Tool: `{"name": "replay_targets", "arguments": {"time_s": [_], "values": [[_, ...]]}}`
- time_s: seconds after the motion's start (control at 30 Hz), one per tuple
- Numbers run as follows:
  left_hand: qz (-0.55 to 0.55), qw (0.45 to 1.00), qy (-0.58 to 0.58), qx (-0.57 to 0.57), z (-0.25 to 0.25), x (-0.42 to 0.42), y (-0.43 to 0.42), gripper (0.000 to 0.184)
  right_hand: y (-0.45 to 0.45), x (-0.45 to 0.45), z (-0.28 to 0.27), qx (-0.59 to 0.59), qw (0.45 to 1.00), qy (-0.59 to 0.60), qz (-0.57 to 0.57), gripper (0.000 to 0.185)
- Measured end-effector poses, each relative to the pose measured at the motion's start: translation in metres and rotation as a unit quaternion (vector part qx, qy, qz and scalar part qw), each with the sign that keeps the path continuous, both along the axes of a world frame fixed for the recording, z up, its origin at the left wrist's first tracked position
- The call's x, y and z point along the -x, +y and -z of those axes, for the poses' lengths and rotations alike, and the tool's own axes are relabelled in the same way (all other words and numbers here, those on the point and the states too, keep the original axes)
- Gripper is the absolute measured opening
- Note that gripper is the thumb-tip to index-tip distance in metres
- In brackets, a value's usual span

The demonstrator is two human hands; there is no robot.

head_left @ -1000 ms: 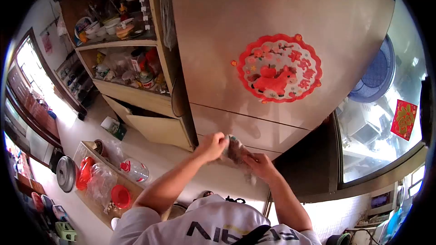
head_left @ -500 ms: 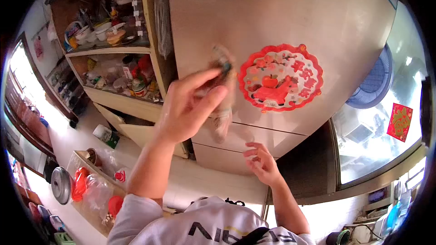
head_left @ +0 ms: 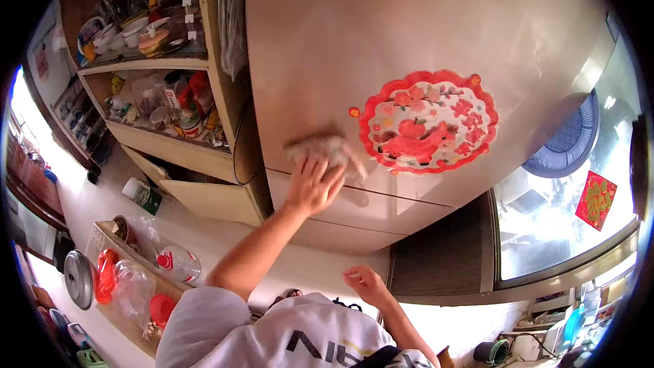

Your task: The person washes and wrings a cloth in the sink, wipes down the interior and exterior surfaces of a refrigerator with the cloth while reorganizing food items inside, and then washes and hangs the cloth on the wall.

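My left hand (head_left: 317, 184) presses a greyish cloth (head_left: 317, 148) against the front of a refrigerator (head_left: 306, 48), with its fingers over the near side of the cloth. The cloth is smeared by motion, and a loose end trails to the right. It lies on the upper door, left of a round red-rimmed sticker (head_left: 366, 129) with a red horse. My right hand (head_left: 368, 285) hangs lower down in front of my shirt, touching nothing, its fingers loosely bent and apart.
On the left, a cabinet (head_left: 146, 67) holds bowls and jars, and one lower door stands ajar. A low shelf (head_left: 129, 324) carries a pot lid, bags and a bottle (head_left: 178, 263). A blue plastic basket (head_left: 569, 138) is at right by a glass pane (head_left: 538, 245).
My left hand and the cloth have moved from hanging in front of the door to pressing flat on it, lower. My right hand has dropped down and to the left.
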State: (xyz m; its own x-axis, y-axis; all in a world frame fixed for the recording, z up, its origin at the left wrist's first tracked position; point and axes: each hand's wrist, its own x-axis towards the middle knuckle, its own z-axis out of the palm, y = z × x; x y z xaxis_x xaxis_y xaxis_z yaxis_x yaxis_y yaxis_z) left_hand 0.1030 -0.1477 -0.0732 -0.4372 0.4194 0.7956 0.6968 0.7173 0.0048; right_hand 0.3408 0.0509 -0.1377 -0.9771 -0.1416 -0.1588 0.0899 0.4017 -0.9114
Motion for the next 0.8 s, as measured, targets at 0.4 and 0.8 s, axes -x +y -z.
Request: {"name": "replay_targets", "arguments": {"time_s": [0.4,0.8], "values": [[-0.031,0.925,0.284,-0.25,-0.222,0.055,-0.004,0.053,-0.017,0.024,0.006,-0.076,0.997,-0.008,-0.025,0.022],[0.2,0.941,-0.016,0.274,0.072,0.024,0.0,0.07,0.003,0.005,0.028,-0.056,0.992,-0.107,0.025,0.027]]}}
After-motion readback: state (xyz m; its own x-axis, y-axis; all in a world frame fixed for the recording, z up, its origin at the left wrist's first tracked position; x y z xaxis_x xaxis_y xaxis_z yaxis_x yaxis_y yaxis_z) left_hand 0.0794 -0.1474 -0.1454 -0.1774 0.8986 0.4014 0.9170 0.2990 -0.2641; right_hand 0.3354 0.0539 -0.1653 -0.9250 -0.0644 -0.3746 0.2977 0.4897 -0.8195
